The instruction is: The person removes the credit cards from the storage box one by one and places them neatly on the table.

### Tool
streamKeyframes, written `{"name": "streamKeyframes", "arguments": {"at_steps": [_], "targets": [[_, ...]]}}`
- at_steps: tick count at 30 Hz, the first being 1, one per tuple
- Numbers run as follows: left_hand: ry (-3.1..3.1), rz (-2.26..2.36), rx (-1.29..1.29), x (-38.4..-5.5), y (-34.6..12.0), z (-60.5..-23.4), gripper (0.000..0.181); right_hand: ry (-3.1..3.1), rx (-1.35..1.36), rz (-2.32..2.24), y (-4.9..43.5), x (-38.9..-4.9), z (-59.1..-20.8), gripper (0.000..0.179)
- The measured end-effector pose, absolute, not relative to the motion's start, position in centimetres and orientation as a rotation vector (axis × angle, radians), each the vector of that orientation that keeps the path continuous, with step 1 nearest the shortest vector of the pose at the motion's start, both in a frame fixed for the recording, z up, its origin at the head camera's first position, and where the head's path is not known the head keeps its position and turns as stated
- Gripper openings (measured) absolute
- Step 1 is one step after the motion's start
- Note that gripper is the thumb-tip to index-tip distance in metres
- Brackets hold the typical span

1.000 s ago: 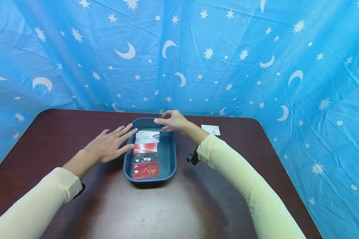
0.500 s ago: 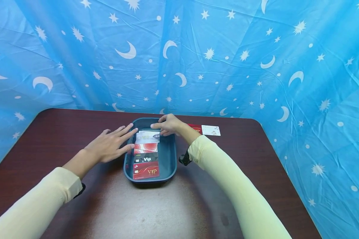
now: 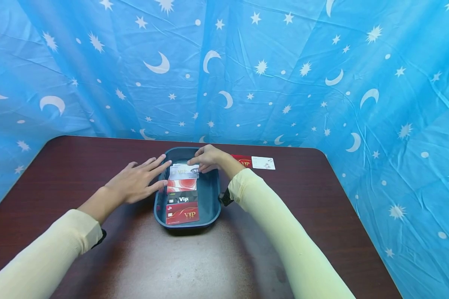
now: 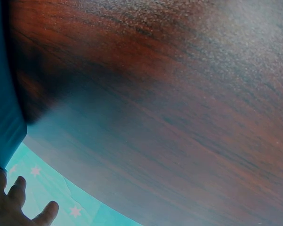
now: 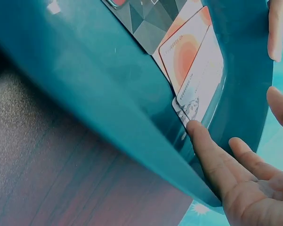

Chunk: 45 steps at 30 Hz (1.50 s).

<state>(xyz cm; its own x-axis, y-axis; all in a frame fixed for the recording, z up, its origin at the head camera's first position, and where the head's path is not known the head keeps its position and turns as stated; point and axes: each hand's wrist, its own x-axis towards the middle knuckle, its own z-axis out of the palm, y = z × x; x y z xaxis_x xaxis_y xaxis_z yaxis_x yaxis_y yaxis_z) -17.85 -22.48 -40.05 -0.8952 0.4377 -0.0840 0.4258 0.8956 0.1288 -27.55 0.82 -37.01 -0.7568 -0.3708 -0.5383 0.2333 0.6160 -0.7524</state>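
A dark blue-green tray holds several cards laid overlapping in a column. At its far end lies a white VIP card; red-and-white, black and red VIP cards follow toward the near end. My left hand, fingers spread and straight, rests at the tray's left rim. My right hand reaches over the far right rim, thumb and fingers near the white card. In the right wrist view, a fingertip of it touches that card's corner. No grip around the card shows.
Behind the right forearm, a red VIP card and a white card lie on the dark wooden table. A blue curtain with moons and stars hangs along the table's back and right edges.
My right hand has moved left and down into the tray, to the white card. The red card behind the forearm has come into view. The left hand stays put.
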Motion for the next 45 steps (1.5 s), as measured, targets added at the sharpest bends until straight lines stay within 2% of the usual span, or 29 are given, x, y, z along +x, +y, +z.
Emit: {"name": "streamKeyframes", "arguments": {"at_steps": [23,45], "targets": [[2.955,0.155,0.684,-18.0,-22.5,-39.9,0.07,2.219,-0.127,-1.105,-0.4,-26.7,-37.4,0.058],[2.955,0.185,0.678,-17.9,-22.7,-40.2,0.071,2.324,-0.098,-1.166,-2.0,-26.5,-37.3,0.039]]}}
